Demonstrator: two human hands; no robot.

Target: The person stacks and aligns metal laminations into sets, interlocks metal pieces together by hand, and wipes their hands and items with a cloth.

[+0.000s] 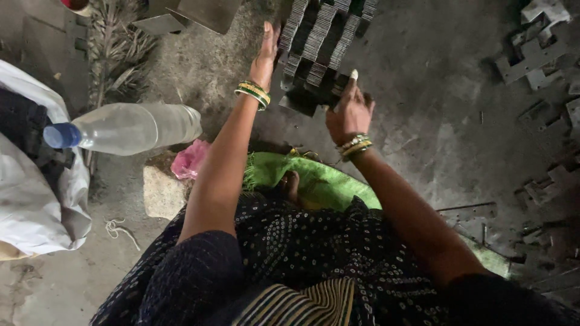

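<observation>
While outstretched, both hands [266, 54] against metal stack [320, 48].

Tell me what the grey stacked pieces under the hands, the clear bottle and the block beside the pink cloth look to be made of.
Grey stacked flat pieces: probably sheet metal, dull and unpainted, with thin layered edges like laminations. Clear bottle with blue cap: plastic, see-through and slightly cloudy. Pale rough block: seemingly stone or concrete, grainy and matte. The left hand presses the stack's side; the right hand grips its near corner.
</observation>
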